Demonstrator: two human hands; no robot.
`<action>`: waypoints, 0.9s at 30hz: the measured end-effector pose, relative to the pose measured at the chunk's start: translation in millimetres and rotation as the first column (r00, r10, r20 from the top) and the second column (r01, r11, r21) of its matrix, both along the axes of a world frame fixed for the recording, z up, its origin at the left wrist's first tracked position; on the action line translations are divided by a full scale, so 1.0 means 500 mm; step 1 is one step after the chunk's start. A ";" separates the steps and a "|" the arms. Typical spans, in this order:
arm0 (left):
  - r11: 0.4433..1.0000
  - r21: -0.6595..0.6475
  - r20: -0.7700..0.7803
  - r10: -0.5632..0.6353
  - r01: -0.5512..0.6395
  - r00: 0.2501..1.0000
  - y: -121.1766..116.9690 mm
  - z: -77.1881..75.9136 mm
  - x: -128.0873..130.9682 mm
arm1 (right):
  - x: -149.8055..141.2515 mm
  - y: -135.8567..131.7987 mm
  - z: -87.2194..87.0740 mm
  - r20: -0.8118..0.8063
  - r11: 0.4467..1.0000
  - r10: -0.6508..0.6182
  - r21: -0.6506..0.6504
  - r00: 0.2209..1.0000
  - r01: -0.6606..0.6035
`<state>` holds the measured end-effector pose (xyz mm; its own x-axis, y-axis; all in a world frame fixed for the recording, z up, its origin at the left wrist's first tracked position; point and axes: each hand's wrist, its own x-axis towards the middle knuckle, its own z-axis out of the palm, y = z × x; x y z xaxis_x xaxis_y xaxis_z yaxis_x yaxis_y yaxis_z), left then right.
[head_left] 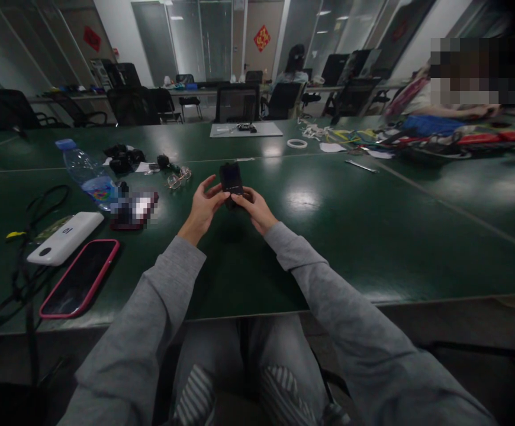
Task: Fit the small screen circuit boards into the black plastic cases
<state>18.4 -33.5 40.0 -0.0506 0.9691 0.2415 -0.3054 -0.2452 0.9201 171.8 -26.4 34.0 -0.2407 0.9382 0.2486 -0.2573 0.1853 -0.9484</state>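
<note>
Both of my hands hold a small black case-like object (231,176) upright above the green table. It has a dark, screen-like upper face, and its exact kind is not clear. My left hand (203,207) grips its left side, thumb across the lower front and index finger raised behind. On the other side, my right hand (257,210) closes round the lower right edge, with its thumb pressed on the front close to the left thumb. The fingers behind the object are partly hidden.
Left on the green table (373,236) are a plastic bottle (91,177), white power bank (66,238), red-cased phone (82,278), another phone (135,210), glasses (180,177) and black straps (20,275). Farther off lie a wrench (361,166), tape ring (297,143) and cables. A person sits far right.
</note>
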 end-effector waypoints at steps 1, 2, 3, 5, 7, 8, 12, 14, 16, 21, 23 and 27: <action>1.000 0.021 -0.025 -0.021 0.022 0.999 0.001 0.001 -0.005 | 0.005 0.001 0.002 -0.005 1.000 0.027 -0.006 1.000 -0.027; 0.998 0.050 -0.059 -0.036 0.039 0.998 0.002 0.002 -0.010 | 0.011 0.002 0.004 -0.004 0.999 0.044 0.000 0.999 -0.044; 0.995 0.085 -0.100 -0.044 0.053 0.994 0.001 0.003 -0.013 | 0.016 0.002 0.005 0.001 0.998 0.054 0.013 0.999 -0.054; 0.984 0.161 -0.191 -0.038 0.070 0.981 -0.001 0.007 -0.017 | 0.025 0.006 0.005 0.020 0.997 0.057 0.055 0.998 -0.058; 0.970 0.229 -0.288 -0.019 0.088 0.957 -0.005 0.009 -0.015 | 0.033 0.014 0.002 0.071 0.992 0.040 0.119 0.997 -0.049; 0.962 0.259 -0.332 0.002 0.089 0.943 -0.007 0.010 -0.013 | 0.037 0.019 0.000 0.105 0.987 0.020 0.156 0.994 -0.036; 0.924 0.383 -0.445 0.166 0.019 0.880 -0.015 0.013 -0.002 | 0.048 0.032 0.000 0.230 0.950 -0.114 0.309 0.966 0.039; 0.900 0.435 -0.477 0.247 -0.018 0.844 -0.022 0.018 0.002 | 0.050 0.031 0.004 0.270 0.925 -0.170 0.374 0.948 0.059; 0.880 0.473 -0.505 0.303 -0.035 0.808 -0.030 0.026 0.001 | 0.051 0.027 0.009 0.296 0.900 -0.212 0.431 0.931 0.068; 0.849 0.529 -0.575 0.354 0.005 0.738 -0.041 0.043 -0.007 | 0.053 0.019 0.016 0.263 0.882 -0.170 0.470 0.950 0.028; 0.839 0.543 -0.602 0.373 0.020 0.706 -0.040 0.044 -0.010 | 0.056 0.021 0.016 0.226 0.924 -0.077 0.382 0.971 -0.016; 0.842 0.536 -0.660 0.369 0.066 0.655 -0.034 0.040 -0.014 | 0.064 0.026 0.012 0.160 0.967 0.049 0.238 0.986 -0.087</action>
<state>11.3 -50.6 60.0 0.2128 0.7016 0.6801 0.4761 -0.6823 0.5548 203.7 -13.6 39.9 -0.3542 0.8339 0.4232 -0.1339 0.4027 -0.9055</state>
